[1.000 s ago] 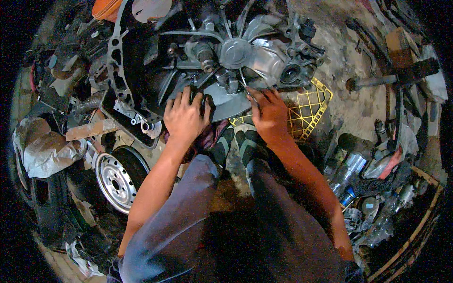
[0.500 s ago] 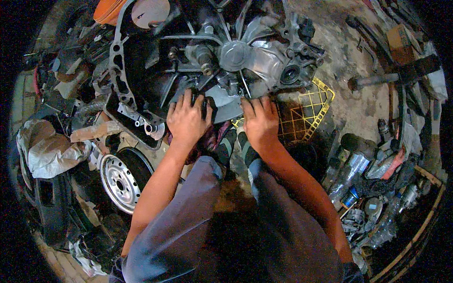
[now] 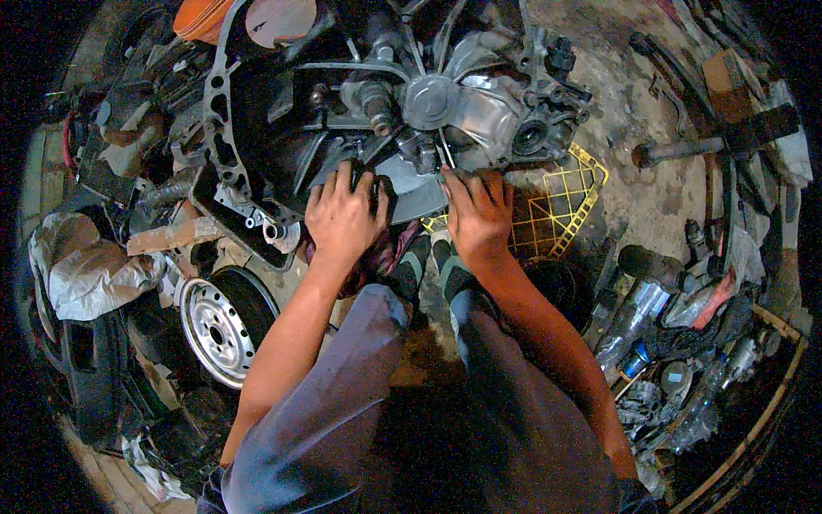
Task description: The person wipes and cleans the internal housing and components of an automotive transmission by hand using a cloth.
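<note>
A large metal housing (image 3: pixel 484 111) with ribs, a round central boss (image 3: pixel 428 100) and a splined shaft (image 3: pixel 377 111) fills the upper middle. My left hand (image 3: pixel 342 214) curls its fingers over a dark part at the housing's lower edge; what they grip is unclear. A curved grey plate (image 3: pixel 408 199) lies between my hands. My right hand (image 3: pixel 475 214) has bent fingers closed on the lower end of a thin metal rod (image 3: pixel 445 146), which points up toward the central boss. A dark red cloth (image 3: pixel 390 244) shows below my left hand.
A silver wheel rim (image 3: pixel 214 330) and a crumpled pale sack (image 3: pixel 94 274) lie left. A yellow grid crate (image 3: pixel 582 197) sits behind my right hand. Loose parts and plastic bottles (image 3: pixel 638 304), a long metal shaft (image 3: pixel 676 151), a cardboard box (image 3: pixel 728 81) and an orange container (image 3: pixel 197 19) surround the housing.
My right hand dropped lower half a second ago, then rose slightly back toward the rod, fingers bent more. My left hand stays on the housing's lower edge, nearly still.
</note>
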A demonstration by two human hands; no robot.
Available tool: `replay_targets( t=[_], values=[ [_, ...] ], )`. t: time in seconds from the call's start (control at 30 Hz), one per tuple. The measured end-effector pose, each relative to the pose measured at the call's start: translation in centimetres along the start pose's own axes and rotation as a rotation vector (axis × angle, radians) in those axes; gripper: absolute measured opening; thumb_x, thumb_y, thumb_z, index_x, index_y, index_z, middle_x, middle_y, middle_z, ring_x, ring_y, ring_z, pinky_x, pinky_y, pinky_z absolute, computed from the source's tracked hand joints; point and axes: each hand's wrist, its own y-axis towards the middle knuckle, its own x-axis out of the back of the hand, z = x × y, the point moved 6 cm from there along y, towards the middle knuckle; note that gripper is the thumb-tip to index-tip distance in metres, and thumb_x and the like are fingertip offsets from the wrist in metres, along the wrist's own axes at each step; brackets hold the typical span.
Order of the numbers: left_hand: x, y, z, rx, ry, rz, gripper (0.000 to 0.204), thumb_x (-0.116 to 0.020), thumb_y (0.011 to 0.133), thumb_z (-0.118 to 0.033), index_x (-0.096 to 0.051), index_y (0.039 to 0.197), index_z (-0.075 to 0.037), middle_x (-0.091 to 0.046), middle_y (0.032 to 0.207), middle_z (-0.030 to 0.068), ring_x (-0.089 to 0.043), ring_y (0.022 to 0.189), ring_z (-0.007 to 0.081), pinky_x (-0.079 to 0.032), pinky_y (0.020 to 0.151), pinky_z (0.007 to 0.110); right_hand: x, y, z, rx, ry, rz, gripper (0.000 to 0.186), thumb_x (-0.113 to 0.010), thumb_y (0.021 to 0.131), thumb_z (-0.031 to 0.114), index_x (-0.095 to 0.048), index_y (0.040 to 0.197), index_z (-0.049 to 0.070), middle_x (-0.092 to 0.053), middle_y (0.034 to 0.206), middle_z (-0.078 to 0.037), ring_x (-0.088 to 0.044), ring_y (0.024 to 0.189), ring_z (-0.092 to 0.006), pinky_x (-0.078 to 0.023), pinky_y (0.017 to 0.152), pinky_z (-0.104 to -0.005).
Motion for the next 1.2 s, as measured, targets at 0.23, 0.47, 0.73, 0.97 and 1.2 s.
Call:
replay_targets(
  t=[0.23, 0.47, 0.73, 0.97, 1.2],
  values=[
    [0.7, 0.0, -0.4, -0.061, 0.038, -0.154, 0.031, -0.071, 0.086, -0.036, -0.079, 0.103, -0.012, -0.069, 0.119, 0.0147, -0.069, 0.094, 0.0290, -0.053, 0.081, 0.040, -0.7, -0.7, -0.2, -0.011, -0.090, -0.020, 0.034, -0.074, 0.086, 0.020, -0.072, 0.119, 0.015, -0.062, 0.103, -0.008, -0.058, 0.107, -0.0345, -0.046, 0.092, -0.0517],
    [0.8, 0.1, -0.4, -0.068, 0.031, -0.164, 0.030, -0.072, 0.086, -0.035, -0.078, 0.103, -0.011, -0.068, 0.119, 0.0154, -0.069, 0.097, 0.0301, -0.053, 0.082, 0.040, -0.7, -0.3, -0.1, -0.001, -0.051, -0.038, 0.034, -0.074, 0.086, 0.020, -0.072, 0.119, 0.014, -0.063, 0.103, -0.008, -0.058, 0.110, -0.0340, -0.046, 0.091, -0.0515],
    [0.6, 0.0, -0.3, -0.063, 0.030, -0.145, 0.030, -0.071, 0.086, -0.036, -0.077, 0.104, -0.012, -0.068, 0.120, 0.0156, -0.069, 0.099, 0.0307, -0.053, 0.084, 0.041, -0.9, -0.1, -0.4, -0.007, -0.025, -0.040, 0.035, -0.072, 0.087, 0.018, -0.070, 0.122, 0.014, -0.063, 0.103, -0.008, -0.058, 0.111, -0.0344, -0.045, 0.093, -0.0532],
    [-0.1, 0.0, 0.0, -0.006, -0.011, -0.027, 0.036, -0.069, 0.088, -0.041, -0.078, 0.110, -0.013, -0.066, 0.130, 0.0203, -0.069, 0.108, 0.0364, -0.052, 0.099, 0.046, -1.0, -0.2, -0.1, 0.003, -0.063, -0.005, 0.034, -0.071, 0.089, 0.017, -0.070, 0.123, 0.015, -0.064, 0.105, -0.008, -0.058, 0.110, -0.0357, -0.045, 0.094, -0.0535],
    [0.6, 0.0, -0.3, -0.045, -0.005, -0.109, 0.032, -0.071, 0.087, -0.037, -0.077, 0.104, -0.011, -0.067, 0.123, 0.0170, -0.069, 0.101, 0.0325, -0.053, 0.088, 0.043, -0.4, 0.9, 0.0, 0.007, -0.023, -0.060, 0.038, -0.074, 0.087, 0.015, -0.069, 0.125, 0.015, -0.065, 0.101, -0.009, -0.059, 0.107, -0.0362, -0.045, 0.092, -0.0546]
  ],
)
